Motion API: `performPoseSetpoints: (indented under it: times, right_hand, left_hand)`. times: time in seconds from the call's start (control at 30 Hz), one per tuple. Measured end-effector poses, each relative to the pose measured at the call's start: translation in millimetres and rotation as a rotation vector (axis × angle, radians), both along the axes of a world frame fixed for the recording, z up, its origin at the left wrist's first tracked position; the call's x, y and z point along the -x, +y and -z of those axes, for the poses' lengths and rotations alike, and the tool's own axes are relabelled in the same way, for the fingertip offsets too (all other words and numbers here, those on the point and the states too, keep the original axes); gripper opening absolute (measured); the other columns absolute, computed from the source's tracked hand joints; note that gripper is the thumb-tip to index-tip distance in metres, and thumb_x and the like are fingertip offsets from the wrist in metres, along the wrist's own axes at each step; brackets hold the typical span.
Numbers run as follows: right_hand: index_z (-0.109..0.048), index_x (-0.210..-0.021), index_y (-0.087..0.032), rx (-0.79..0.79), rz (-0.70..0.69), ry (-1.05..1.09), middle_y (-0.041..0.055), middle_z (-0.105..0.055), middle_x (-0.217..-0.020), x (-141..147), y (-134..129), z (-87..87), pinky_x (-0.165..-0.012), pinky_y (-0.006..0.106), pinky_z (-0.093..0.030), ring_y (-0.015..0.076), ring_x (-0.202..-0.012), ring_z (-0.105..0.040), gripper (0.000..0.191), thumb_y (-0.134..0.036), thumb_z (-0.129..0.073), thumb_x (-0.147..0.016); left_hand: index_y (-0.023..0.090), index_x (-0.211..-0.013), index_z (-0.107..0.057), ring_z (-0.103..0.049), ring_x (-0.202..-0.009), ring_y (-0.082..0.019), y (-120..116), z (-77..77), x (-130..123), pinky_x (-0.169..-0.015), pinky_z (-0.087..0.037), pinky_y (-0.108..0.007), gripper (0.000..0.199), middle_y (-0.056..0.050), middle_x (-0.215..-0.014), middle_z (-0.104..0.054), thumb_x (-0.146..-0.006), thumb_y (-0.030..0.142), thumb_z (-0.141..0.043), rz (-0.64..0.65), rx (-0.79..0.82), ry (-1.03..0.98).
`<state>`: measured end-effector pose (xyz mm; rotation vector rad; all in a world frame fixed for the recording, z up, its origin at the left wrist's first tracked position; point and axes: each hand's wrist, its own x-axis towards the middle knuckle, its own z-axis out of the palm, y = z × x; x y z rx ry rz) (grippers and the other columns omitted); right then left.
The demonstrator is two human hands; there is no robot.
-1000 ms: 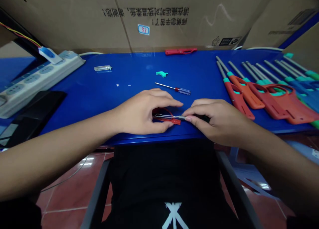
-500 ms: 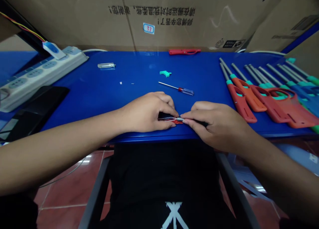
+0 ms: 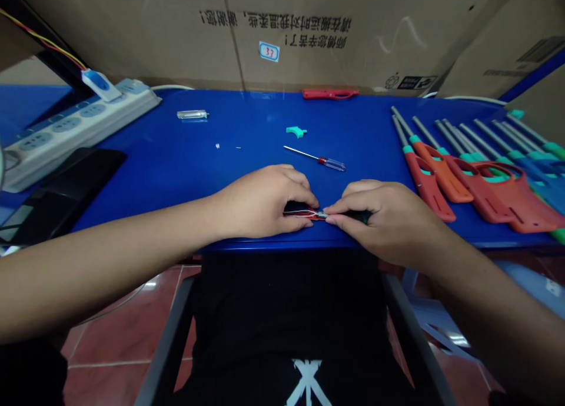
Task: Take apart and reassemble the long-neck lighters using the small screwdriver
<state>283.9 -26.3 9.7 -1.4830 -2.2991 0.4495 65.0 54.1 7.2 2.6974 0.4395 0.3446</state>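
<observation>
I have the red casing [image 3: 315,219] near the worktop's [image 3: 150,182] front edge, mostly hidden by the left hand [image 3: 260,203], its fingers clamped around it. The right hand's [image 3: 388,218] fingers pinch a grey metal piece [image 3: 322,215] at its end. A hard tug could, I judge, strain the thin pale wires [image 3: 300,212]; a slack grip could drop the casing. Beyond lie a screwdriver [image 3: 324,161], a teal part [image 3: 296,132] and tiny bits [image 3: 218,146], easily knocked; lighters [image 3: 428,182] crowd the right side.

Blue table [image 3: 247,123] with screwdriver [image 3: 325,161], teal piece [image 3: 296,132], lighters [image 3: 435,195], power strip [image 3: 79,136].
</observation>
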Motion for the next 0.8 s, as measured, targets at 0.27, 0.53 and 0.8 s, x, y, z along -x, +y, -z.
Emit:
performPoseSetpoints:
  times: [0.27,0.53,0.8]
  right_hand:
    - [-0.079,-0.091,-0.022,-0.017,-0.031,-0.002,0.0017,-0.073,-0.083,2.1,2.1,1.2,-0.077,0.031,-0.05,0.0161,-0.079,-0.065,0.016,-0.022,-0.063,-0.09]
    - [-0.076,-0.095,-0.019,-0.059,-0.081,-0.015,0.0045,-0.072,-0.091,-0.1,3.3,7.4,-0.081,0.03,-0.049,0.017,-0.086,-0.064,0.02,-0.023,-0.057,-0.095]
    - [-0.076,-0.095,-0.02,0.028,-0.073,0.006,0.0035,-0.072,-0.091,1.5,8.2,4.5,-0.08,0.029,-0.048,0.0165,-0.086,-0.065,0.023,-0.024,-0.053,-0.097]
  left_hand:
    - [0.018,-0.11,-0.072,-0.068,-0.095,-0.018,-2.0,-2.7,1.0,-0.085,-0.049,-0.03,0.027,-0.004,-0.103,-0.075,-0.085,0.027,-0.073,-0.022,0.053,-0.032]
    - [0.019,-0.095,-0.077,-0.067,-0.091,-0.017,0.3,-2.4,2.1,-0.086,-0.049,-0.03,0.013,-0.003,-0.095,-0.074,-0.087,0.022,-0.067,-0.031,0.086,-0.062]
    - [0.021,-0.09,-0.078,-0.069,-0.084,-0.013,4.4,4.0,0.1,-0.079,-0.052,-0.024,0.011,-0.002,-0.093,-0.074,-0.084,0.021,-0.069,-0.071,0.232,-0.128]
